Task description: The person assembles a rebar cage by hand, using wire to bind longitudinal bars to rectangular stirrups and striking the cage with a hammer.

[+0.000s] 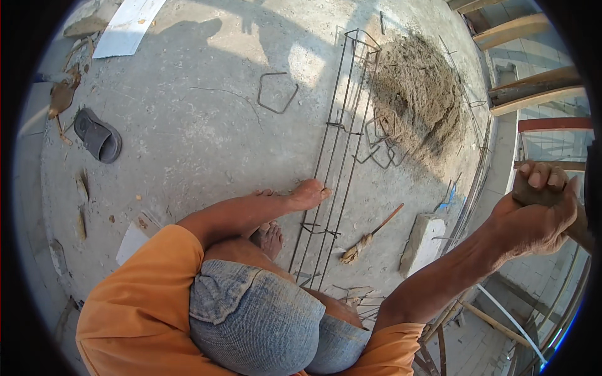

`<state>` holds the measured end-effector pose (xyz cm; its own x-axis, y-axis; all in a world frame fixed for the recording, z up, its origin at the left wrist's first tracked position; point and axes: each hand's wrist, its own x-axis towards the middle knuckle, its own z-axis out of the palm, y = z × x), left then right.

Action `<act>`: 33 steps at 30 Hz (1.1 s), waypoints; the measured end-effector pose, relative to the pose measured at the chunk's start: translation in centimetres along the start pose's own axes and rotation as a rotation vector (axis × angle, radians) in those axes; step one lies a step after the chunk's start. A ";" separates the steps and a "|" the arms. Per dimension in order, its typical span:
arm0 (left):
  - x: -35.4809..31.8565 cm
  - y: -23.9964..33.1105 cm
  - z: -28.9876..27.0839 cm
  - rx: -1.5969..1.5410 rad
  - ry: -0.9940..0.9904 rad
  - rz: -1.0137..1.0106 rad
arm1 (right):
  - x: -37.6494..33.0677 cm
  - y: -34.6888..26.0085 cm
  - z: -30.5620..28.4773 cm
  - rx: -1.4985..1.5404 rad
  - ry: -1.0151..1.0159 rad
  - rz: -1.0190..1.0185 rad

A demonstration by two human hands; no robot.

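A long, narrow rebar cage of thin steel bars lies on the concrete floor, running away from me. My left hand is at its left side, fingers curled closed over the outer bar, partly hiding it. Raised at the far right, my right hand has its fingers wrapped round a wooden post. Several bent wire stirrups lie beside the cage at the sand, and a separate stirrup lies to its left. My bare feet are beside the cage.
Right of the cage rises a sand pile. Nearer are a pale block and a stick with a tufted end. A dark sandal and a white sheet lie left. Wooden beams line the right edge.
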<state>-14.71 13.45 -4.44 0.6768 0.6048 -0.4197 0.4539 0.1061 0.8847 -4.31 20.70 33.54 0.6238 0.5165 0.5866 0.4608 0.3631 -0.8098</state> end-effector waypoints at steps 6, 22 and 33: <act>1.1 1.0 4.6 -0.046 0.051 0.213 | -22.5 22.0 -11.6 -0.750 -0.628 0.856; -0.7 1.8 -0.1 -0.267 -0.093 0.003 | 1.4 -2.0 -1.6 0.002 -0.040 -0.068; -1.6 0.5 -0.5 -0.119 -0.040 0.003 | -16.9 14.3 -5.2 -0.431 -0.433 1.129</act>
<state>-15.88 12.94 -3.18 0.7018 0.5735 -0.4227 0.3813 0.1987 0.9028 -5.00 13.16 12.12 0.5830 0.6102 -0.5364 0.0302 -0.6760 -0.7363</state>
